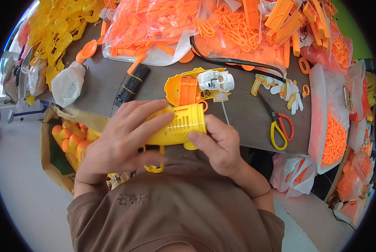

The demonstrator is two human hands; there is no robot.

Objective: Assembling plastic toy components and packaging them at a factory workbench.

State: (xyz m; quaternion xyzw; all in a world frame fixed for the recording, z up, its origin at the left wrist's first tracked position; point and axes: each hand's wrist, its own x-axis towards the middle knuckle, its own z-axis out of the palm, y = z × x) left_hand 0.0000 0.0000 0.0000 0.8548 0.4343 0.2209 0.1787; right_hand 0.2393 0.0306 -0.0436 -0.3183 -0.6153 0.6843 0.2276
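Note:
A yellow plastic shell (184, 122) with slots, a patch of small holes and a handle-like loop below is held just off the table's front edge. My right hand (219, 145) grips its right end, thumb on the near side. Across its left part lies my left hand (125, 136), slightly blurred, fingers over the top and thumb lower down. On the table just beyond sits another yellow shell half (171, 86), holding an orange box-like part (189, 90). A white motor unit (215, 80) with wires rests at its right side, a thin pale tube below it.
Scissors (276, 122) with red and yellow handles lie right, near small stickers (295, 94). Bags of orange parts (154, 25) line the back. A black strip bundle (131, 84) lies left. A paper bag (55, 170) of yellow-orange pieces stands lower left; a white bin (318, 105) stands right.

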